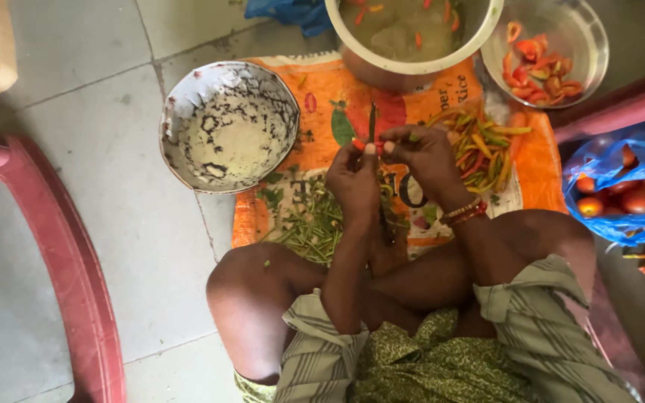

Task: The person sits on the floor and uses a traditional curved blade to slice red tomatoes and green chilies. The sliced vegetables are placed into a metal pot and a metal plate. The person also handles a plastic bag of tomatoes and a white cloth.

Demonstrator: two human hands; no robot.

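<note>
Red chili (357, 143) pinched between left hand (354, 179) and right hand (423, 155).

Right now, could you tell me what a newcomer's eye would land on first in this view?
At the centre, the left hand and right hand pinch a small red chilli against an upright blade over an orange printed sack. A heap of chillies lies just right of them, green stems below left, and a blue bag of tomatoes at the right edge.
</note>
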